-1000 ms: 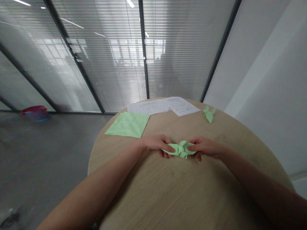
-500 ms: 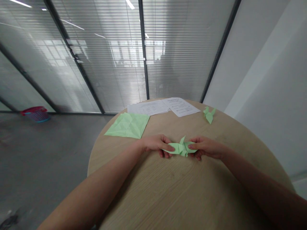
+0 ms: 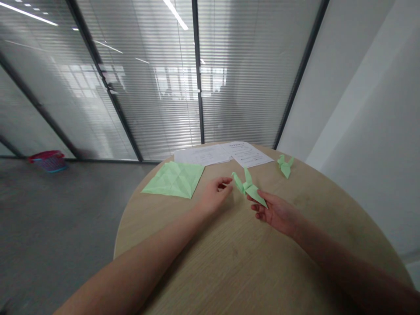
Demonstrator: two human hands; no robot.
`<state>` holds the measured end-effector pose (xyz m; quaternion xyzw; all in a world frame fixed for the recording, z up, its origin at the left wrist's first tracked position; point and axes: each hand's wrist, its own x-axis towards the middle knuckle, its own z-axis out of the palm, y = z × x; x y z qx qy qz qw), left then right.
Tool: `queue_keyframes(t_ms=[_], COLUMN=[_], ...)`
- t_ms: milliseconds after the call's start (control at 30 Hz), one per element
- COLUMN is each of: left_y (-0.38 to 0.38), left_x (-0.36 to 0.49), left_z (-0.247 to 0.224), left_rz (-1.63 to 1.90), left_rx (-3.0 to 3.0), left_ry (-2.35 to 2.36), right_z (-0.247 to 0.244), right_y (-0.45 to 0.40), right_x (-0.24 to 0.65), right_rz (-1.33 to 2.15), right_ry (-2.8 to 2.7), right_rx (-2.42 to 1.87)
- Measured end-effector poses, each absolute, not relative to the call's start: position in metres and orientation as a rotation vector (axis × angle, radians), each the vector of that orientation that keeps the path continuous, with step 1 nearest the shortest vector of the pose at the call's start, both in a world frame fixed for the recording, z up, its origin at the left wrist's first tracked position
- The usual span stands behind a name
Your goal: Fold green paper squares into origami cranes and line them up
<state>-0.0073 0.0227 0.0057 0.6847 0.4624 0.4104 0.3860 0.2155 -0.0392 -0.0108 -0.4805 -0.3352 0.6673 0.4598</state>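
A light green origami crane (image 3: 248,188) is held just above the wooden table by my right hand (image 3: 277,213). The thumb and fingers of that hand pinch one wing, and the crane's body and other points stick out toward the upper left. To the left, my left hand (image 3: 214,193) hovers with fingers loosely bent and a small gap between thumb and forefinger. It holds nothing and is a little apart from the crane. On the table's far right lies a second green origami crane (image 3: 285,166).
An unfolded, creased green paper sheet (image 3: 175,179) lies at the back left of the round table (image 3: 229,267). Behind it are printed white papers (image 3: 203,155). A red and blue basket (image 3: 49,162) stands on the floor at left, by a glass partition with blinds.
My left hand has let go of the crane and moved slightly left. My right hand has turned the crane, so its points now face up and left. The view has tilted slightly upward.
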Motion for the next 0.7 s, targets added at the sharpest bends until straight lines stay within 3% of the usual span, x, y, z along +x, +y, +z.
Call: queue_keyframes(t_ms=[200,400,600,700], left_y=[0.012,0.017,0.026,0.027], left_x=[0.001,-0.001,-0.005,-0.005], left_z=[0.001,0.000,-0.005,-0.008], left_rz=[0.809,0.925,0.872,0.802], left_rx=[1.646,1.607,1.636,1.636], left_ry=[0.901,0.938,0.926,0.877], right_z=[-0.010,-0.011,-0.016,-0.020], right_y=[-0.048,-0.051,-0.039,-0.035], right_x=[0.204,0.202,0.217,0.220], right_rz=[1.686,1.680,1.240,1.185], right_ry=[-0.885,-1.081,-1.271,-1.330], right_rx=[-1.146,-1.165,-1.340,-1.287])
